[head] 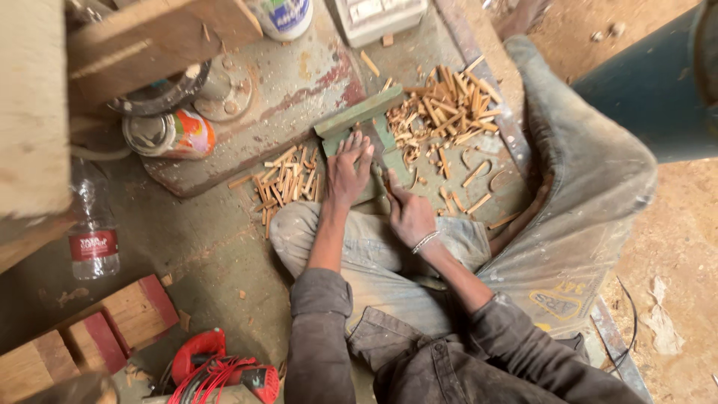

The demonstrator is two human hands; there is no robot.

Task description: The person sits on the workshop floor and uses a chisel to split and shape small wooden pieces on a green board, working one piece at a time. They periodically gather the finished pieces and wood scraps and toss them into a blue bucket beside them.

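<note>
The person sits on the floor with legs folded. The left hand point(348, 166) lies flat with fingers spread, pressing down on a green wooden jig point(364, 127) that sits just beyond the knees. The right hand point(409, 213) is closed around something thin at the jig's right edge, though what it grips is too small to tell, probably a blade or a stick. It looks like the splitting or trimming stage of making small wooden sticks, and that calls for the left hand holding the jig steady while the right works down.

A pile of cut sticks point(286, 182) lies left of the jig, and a bigger heap of offcuts point(443, 107) sits on the far right. Further left, a round tin point(169, 133) with an orange and red label lies on its side. A clear bottle point(93, 232) with a red label band lies near the left edge. A white tub point(283, 15) with a blue label stands at the far edge. Red-painted wood blocks point(127, 318) and a red power tool point(217, 366) are near left.
</note>
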